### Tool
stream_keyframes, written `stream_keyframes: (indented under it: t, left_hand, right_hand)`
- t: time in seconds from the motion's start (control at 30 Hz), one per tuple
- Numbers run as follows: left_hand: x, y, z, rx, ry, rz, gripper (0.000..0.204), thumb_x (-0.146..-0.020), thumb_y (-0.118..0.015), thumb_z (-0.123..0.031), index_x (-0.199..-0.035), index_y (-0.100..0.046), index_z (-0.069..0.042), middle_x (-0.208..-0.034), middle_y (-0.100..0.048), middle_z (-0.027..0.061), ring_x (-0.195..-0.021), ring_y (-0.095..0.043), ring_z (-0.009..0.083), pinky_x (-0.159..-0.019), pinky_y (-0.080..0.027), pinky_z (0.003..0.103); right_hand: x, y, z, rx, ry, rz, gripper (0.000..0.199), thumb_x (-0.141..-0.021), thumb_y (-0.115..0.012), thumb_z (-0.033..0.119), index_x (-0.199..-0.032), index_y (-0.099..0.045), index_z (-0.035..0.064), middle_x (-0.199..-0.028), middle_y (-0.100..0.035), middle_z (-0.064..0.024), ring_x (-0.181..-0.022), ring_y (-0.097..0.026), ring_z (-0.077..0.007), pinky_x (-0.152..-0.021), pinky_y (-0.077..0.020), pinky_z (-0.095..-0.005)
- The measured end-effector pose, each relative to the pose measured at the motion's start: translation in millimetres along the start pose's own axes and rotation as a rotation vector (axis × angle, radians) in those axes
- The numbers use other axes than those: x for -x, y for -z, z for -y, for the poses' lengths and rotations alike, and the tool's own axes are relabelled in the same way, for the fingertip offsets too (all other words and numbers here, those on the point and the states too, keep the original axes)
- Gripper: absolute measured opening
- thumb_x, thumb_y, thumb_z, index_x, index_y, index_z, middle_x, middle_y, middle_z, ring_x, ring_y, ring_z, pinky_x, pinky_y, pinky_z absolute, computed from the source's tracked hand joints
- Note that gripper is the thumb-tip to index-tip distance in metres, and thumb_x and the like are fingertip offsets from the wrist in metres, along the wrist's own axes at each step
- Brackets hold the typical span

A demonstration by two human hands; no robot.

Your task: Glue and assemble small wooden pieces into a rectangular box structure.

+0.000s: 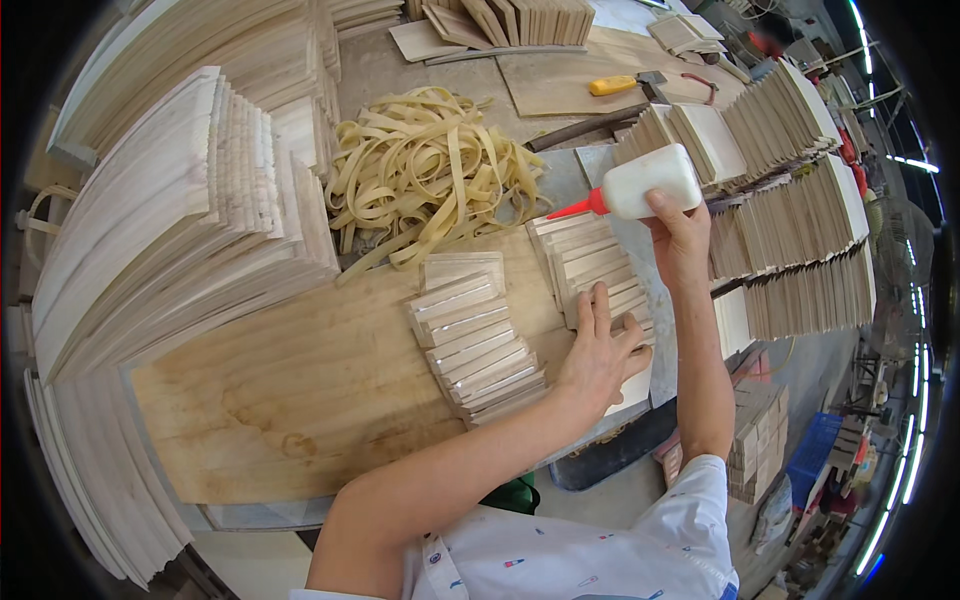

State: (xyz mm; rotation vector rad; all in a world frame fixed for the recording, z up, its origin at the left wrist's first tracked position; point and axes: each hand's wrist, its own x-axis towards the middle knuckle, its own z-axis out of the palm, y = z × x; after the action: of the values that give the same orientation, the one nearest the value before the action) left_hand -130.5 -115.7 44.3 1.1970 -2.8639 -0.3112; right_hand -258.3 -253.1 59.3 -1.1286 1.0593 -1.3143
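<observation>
My right hand [683, 238] is wrapped round a white squeeze glue bottle [640, 186] with a red nozzle. The bottle is tilted, its tip pointing left at the far end of a row of overlapping thin wooden slats [585, 255]. On the near part of that row rests my left hand [603, 358], fingers spread and holding nothing. To its left, a second overlapping row of wooden slats [470, 340] carries shiny whitish lines of glue along the edges. Both rows lie on a wooden board [300, 400].
A tangled heap of pale yellow strips [435, 165] lies beyond the board. Tall stacks of wooden panels [150, 220] stand at left. Rows of thin wood pieces [790, 220] line the right side. A yellow-handled tool [612, 86] lies at the back.
</observation>
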Motion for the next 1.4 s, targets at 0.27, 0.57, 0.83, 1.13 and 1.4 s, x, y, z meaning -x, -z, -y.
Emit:
stream_keyframes:
  t: [0.27, 0.57, 0.83, 1.13, 1.4]
  left_hand:
    - [0.3, -3.4, 1.9, -0.003, 0.004, -0.033, 0.070, -0.075, -0.063, -0.061, -0.136, -0.045, -0.031, -0.136, -0.042, 0.0098, -0.129, -0.028, 0.0580, -0.102, -0.024, 0.070]
    - [-0.5, 1.3, 1.4, 0.015, 0.010, -0.032, 0.068, -0.074, -0.066, -0.058, -0.134, -0.047, -0.031, -0.136, -0.043, 0.0097, -0.128, -0.029, 0.0565, -0.102, -0.024, 0.069]
    - [0.4, -0.5, -0.1, 0.017, 0.013, -0.044, 0.068, -0.074, -0.066, -0.058, -0.133, -0.048, -0.031, -0.136, -0.043, 0.0094, -0.129, -0.029, 0.0557, -0.103, -0.024, 0.068]
    - [-0.9, -1.4, -0.7, 0.041, 0.015, -0.046, 0.068, -0.073, -0.068, -0.056, -0.133, -0.048, -0.030, -0.136, -0.043, 0.0096, -0.130, -0.028, 0.0561, -0.104, -0.022, 0.068]
    - [0.6, -0.5, -0.6, 0.058, 0.003, -0.047, 0.069, -0.073, -0.067, -0.056, -0.133, -0.047, -0.029, -0.136, -0.043, 0.0109, -0.129, -0.027, 0.0575, -0.105, -0.023, 0.068]
  right_hand:
    - [-1.9, -4.3, -10.0, 0.013, -0.037, 0.043, 0.051, -0.079, -0.076, 0.010, -0.123, -0.051, -0.0001, -0.111, -0.063, -0.0097, -0.100, -0.062, -0.0194, -0.087, -0.0527, -0.0351]
    - [-2.4, -3.2, -10.1, 0.009, -0.039, 0.061, 0.053, -0.078, -0.076, 0.009, -0.124, -0.051, 0.0007, -0.111, -0.062, -0.0088, -0.101, -0.062, -0.0185, -0.085, -0.0520, -0.0334]
    - [3.0, -5.0, -11.2, 0.013, -0.002, 0.081, 0.057, -0.077, -0.077, 0.009, -0.126, -0.050, 0.0007, -0.113, -0.062, -0.0081, -0.103, -0.060, -0.0169, -0.092, -0.0466, -0.0311]
    - [3.5, -1.7, -1.5, 0.165, 0.086, 0.056, 0.055, -0.077, -0.078, 0.009, -0.124, -0.051, 0.0004, -0.113, -0.063, -0.0089, -0.103, -0.059, -0.0170, -0.092, -0.0464, -0.0315]
    - [7.8, 5.4, 24.9, 0.358, 0.159, 0.014, 0.054, -0.076, -0.077, 0.007, -0.122, -0.050, -0.0005, -0.111, -0.062, -0.0086, -0.102, -0.059, -0.0160, -0.090, -0.0476, -0.0307]
